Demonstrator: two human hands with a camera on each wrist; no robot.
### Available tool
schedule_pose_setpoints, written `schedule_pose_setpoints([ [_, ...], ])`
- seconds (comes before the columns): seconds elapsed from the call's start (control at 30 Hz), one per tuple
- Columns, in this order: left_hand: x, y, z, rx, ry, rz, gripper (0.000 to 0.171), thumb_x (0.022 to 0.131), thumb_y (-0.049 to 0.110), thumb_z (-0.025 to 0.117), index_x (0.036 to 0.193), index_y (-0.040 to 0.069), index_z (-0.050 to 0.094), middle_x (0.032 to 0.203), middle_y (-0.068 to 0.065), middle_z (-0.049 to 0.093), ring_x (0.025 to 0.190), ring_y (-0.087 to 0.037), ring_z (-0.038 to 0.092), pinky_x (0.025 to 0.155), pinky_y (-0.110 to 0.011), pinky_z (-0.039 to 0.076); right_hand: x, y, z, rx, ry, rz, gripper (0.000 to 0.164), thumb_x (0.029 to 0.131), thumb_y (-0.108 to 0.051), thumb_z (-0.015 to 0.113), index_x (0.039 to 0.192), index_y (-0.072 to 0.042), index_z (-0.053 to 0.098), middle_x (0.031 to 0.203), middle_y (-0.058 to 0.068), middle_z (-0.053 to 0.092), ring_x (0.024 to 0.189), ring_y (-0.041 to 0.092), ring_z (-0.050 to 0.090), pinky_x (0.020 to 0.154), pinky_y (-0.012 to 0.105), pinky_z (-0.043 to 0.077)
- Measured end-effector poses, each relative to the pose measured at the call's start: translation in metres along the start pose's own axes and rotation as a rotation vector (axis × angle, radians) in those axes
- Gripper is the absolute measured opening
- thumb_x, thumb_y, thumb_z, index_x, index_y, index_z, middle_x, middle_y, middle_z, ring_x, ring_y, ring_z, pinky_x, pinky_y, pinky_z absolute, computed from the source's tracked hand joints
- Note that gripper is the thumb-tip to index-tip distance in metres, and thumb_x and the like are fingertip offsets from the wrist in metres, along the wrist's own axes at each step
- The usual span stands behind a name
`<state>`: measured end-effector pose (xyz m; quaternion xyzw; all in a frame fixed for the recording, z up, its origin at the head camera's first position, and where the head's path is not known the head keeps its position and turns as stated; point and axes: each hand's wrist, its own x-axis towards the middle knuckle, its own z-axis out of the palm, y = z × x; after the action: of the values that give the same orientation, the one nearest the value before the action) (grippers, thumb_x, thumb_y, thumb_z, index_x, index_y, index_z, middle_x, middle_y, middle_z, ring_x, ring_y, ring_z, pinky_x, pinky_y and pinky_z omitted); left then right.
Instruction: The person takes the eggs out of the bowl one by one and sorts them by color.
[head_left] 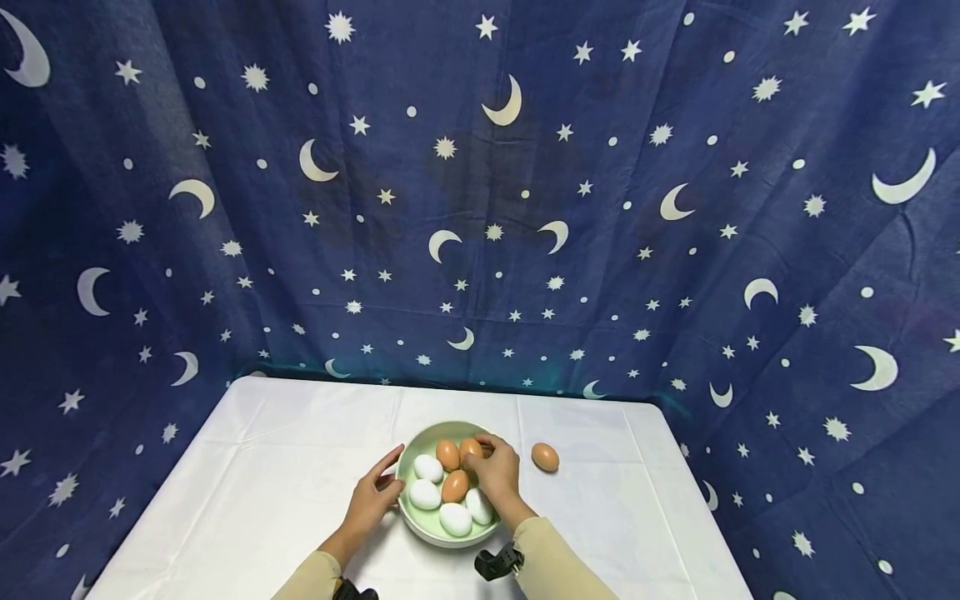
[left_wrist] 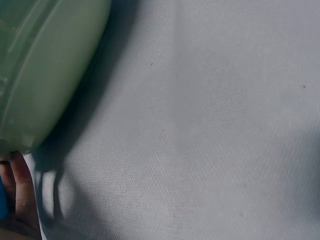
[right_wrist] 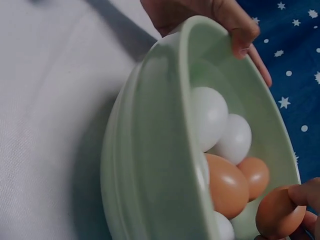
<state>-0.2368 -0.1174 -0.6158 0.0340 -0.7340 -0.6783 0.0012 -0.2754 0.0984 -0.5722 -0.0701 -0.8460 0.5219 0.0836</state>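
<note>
A pale green bowl (head_left: 444, 542) stands on the table with several white eggs (head_left: 455, 519) and brown eggs (head_left: 454, 487) inside. My left hand (head_left: 367, 502) grips the bowl at its left side; the right wrist view shows the thumb (right_wrist: 241, 44) hooked over the rim. At the right part of the bowl, my right hand (head_left: 499, 477) pinches a brown egg (right_wrist: 278, 212) between thumb and fingers, just inside the rim. Only a green curve of the bowl's outer wall (left_wrist: 65, 65) and a few left fingers (left_wrist: 22, 187) appear in the left wrist view.
One more brown egg (head_left: 545, 457) lies on the white tablecloth (head_left: 600, 517), right of the bowl. A dark blue curtain (head_left: 480, 200) with moons and stars hangs behind the table and along both sides. Dark wrist devices (head_left: 498, 562) sit at the sleeves.
</note>
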Motion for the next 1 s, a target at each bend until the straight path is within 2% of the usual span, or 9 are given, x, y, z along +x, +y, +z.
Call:
schedule_pose_setpoints([
  [0.2, 0.001, -0.002, 0.001, 0.001, -0.006, -0.012, 0.060, 0.087, -0.003, 0.057, 0.146, 0.009, 0.048, 0.146, -0.019, 0.047, 0.114, -0.036, 0.058, 0.066, -0.023, 0.055, -0.003, -0.006, -0.008, 0.054, 0.001, -0.022, 0.038, 0.075, -0.005, 0.077, 0.112, 0.000, 0.070, 0.101, 0.011, 0.071, 0.093, 0.024, 0.067, 0.077, 0.030, 0.056],
  [0.43, 0.003, -0.004, 0.000, 0.014, 0.010, -0.010, 0.061, 0.087, 0.000, 0.059, 0.145, 0.012, 0.050, 0.146, -0.015, 0.049, 0.113, -0.031, 0.059, 0.066, -0.023, 0.055, -0.004, -0.011, -0.016, 0.048, 0.004, -0.019, 0.041, 0.075, -0.008, 0.077, 0.116, -0.003, 0.071, 0.108, 0.010, 0.067, 0.098, 0.025, 0.065, 0.080, 0.031, 0.055],
  [0.6, 0.002, -0.005, 0.001, 0.023, 0.010, -0.004, 0.061, 0.086, -0.001, 0.059, 0.145, 0.011, 0.050, 0.145, -0.017, 0.049, 0.113, -0.033, 0.059, 0.066, -0.023, 0.055, -0.008, -0.013, -0.020, 0.062, 0.025, -0.012, 0.040, 0.074, -0.008, 0.078, 0.113, -0.003, 0.072, 0.108, 0.010, 0.067, 0.099, 0.026, 0.064, 0.078, 0.029, 0.054],
  [0.77, -0.007, 0.013, 0.001, 0.017, 0.003, -0.005, 0.059, 0.086, -0.003, 0.058, 0.144, 0.008, 0.050, 0.145, -0.019, 0.049, 0.113, -0.036, 0.059, 0.065, -0.023, 0.055, -0.014, -0.014, -0.024, 0.085, 0.048, 0.011, 0.039, 0.074, -0.008, 0.079, 0.112, -0.005, 0.072, 0.106, 0.009, 0.068, 0.097, 0.024, 0.064, 0.078, 0.027, 0.051],
  [0.87, -0.013, 0.026, 0.000, 0.020, -0.002, 0.018, 0.059, 0.086, -0.003, 0.059, 0.143, 0.005, 0.050, 0.143, -0.022, 0.050, 0.110, -0.036, 0.060, 0.065, -0.024, 0.055, -0.017, -0.015, -0.027, 0.114, 0.056, 0.013, 0.039, 0.075, -0.007, 0.078, 0.113, -0.004, 0.071, 0.106, 0.010, 0.069, 0.097, 0.024, 0.064, 0.077, 0.024, 0.050],
  [1.0, -0.017, 0.034, -0.002, 0.024, -0.013, 0.029, 0.058, 0.086, -0.002, 0.059, 0.143, 0.003, 0.050, 0.142, -0.024, 0.050, 0.109, -0.036, 0.060, 0.065, -0.024, 0.055, -0.020, -0.014, -0.033, 0.153, 0.065, 0.012, 0.039, 0.076, -0.006, 0.077, 0.114, -0.002, 0.069, 0.108, 0.013, 0.070, 0.099, 0.026, 0.065, 0.082, 0.030, 0.053],
])
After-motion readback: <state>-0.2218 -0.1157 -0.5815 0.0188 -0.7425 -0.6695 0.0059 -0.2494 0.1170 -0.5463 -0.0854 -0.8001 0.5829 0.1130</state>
